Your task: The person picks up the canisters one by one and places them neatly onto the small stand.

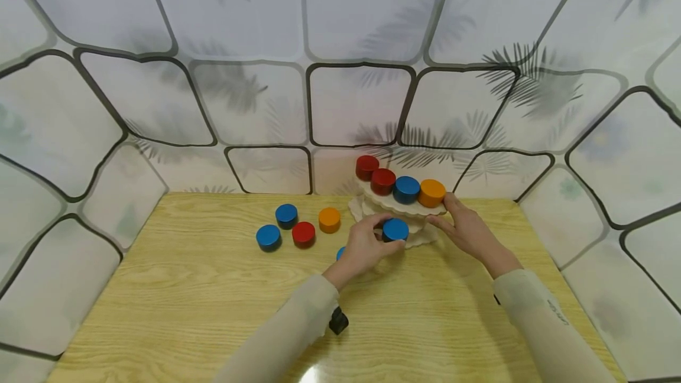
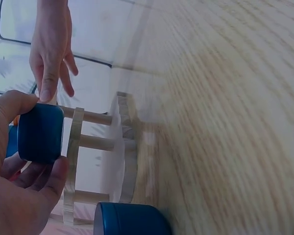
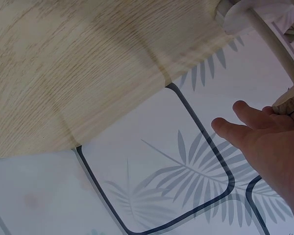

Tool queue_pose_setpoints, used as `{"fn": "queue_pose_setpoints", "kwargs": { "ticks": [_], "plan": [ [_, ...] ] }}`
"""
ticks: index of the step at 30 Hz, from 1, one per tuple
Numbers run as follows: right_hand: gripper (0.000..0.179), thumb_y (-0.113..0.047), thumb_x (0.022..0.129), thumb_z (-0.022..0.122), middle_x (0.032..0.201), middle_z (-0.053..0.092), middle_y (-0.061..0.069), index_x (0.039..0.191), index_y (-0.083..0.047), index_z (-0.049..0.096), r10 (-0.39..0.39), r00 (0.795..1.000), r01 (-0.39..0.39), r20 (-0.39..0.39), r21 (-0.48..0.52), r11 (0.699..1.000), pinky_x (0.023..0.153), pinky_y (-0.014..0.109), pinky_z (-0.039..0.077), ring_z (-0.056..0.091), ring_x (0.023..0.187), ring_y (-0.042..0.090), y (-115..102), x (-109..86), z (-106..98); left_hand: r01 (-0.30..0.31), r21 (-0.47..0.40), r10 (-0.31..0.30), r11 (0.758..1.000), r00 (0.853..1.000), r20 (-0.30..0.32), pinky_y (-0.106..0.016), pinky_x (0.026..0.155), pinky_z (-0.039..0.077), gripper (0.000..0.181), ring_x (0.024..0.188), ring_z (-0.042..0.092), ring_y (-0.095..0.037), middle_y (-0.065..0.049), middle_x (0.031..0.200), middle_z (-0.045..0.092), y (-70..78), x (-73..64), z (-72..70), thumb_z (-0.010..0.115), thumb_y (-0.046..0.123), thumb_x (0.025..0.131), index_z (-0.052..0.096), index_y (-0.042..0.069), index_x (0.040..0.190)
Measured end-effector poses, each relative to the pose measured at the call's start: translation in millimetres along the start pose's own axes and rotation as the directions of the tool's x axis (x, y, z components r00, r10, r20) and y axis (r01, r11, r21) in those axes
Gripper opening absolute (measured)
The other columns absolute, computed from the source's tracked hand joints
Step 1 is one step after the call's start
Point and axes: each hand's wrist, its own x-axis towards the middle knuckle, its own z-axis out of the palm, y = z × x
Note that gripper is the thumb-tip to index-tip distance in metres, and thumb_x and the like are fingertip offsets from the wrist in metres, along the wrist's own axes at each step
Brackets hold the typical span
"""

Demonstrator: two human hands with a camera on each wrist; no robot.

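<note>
My left hand [image 1: 367, 245] pinches a round blue tin [image 1: 395, 230] between thumb and fingers, in front of a tiered wooden stand [image 1: 420, 210] with wavy edges. In the left wrist view that blue tin [image 2: 40, 133] is held above the table, beside the stand's boards and posts [image 2: 95, 142]. My right hand [image 1: 470, 232] grips the right edge of the top tier, by an orange tin [image 1: 432, 192]. Also in the row up there are another blue tin [image 1: 407, 189] and two red tins, one the front red tin [image 1: 383, 181]. Part of the right fingers' contact is hidden.
Left of the stand, on the wooden table [image 1: 186, 288], lie two blue tins, one the nearer blue tin [image 1: 268, 237], a red tin [image 1: 304, 234] and an orange tin [image 1: 329, 220]. Another blue tin [image 1: 341, 252] is partly behind my left hand. Patterned cloth walls [image 1: 362, 105] enclose the table.
</note>
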Motion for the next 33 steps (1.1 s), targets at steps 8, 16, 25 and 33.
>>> {"fn": "queue_pose_setpoints", "kwargs": {
  "ticks": [8,16,25,33],
  "plan": [
    [0.045,-0.039,0.108,0.06,0.112,0.057,0.018,0.125,-0.002,0.042,-0.008,1.0,0.008,-0.006,0.008,1.0,0.083,0.049,0.049,0.059,0.096,0.035,0.3,0.4,2.0,-0.017,0.029,0.017,0.999,1.0,-0.01,-0.025,0.088,0.058,0.059,0.106,0.065,-0.018,-0.008,0.133,0.068,0.0,5.9,1.2,0.087,0.025,0.089,0.065,0.016,0.142],
    [0.043,-0.04,0.108,0.059,0.103,0.052,0.014,0.121,-0.004,0.04,-0.003,1.0,0.003,0.003,0.007,1.0,0.08,0.045,0.045,0.055,0.091,0.033,0.8,1.3,2.0,-0.001,0.028,0.002,1.0,0.999,-0.042,-0.024,0.084,0.057,0.062,0.102,0.067,-0.022,-0.011,0.127,0.071,-2.5,8.9,2.1,0.088,0.024,0.088,0.065,0.011,0.143],
    [0.044,-0.042,0.109,0.058,0.106,0.053,0.015,0.122,-0.004,0.039,0.002,1.0,-0.002,0.006,0.006,1.0,0.081,0.047,0.046,0.057,0.093,0.034,2.1,1.8,2.1,-0.002,0.015,0.003,1.0,0.998,-0.068,-0.027,0.093,0.061,0.057,0.109,0.071,-0.024,-0.012,0.128,0.071,-1.9,11.1,4.2,0.088,0.021,0.088,0.068,0.007,0.139],
    [0.045,-0.042,0.108,0.058,0.102,0.051,0.013,0.121,-0.003,0.04,0.006,1.0,-0.006,0.01,0.005,1.0,0.08,0.045,0.046,0.056,0.091,0.033,0.6,0.8,0.2,-0.025,0.0,0.025,1.0,0.997,-0.077,-0.026,0.095,0.061,0.055,0.114,0.074,-0.027,-0.015,0.128,0.071,-2.7,12.2,5.5,0.087,0.016,0.088,0.069,0.004,0.138]
  ]
}}
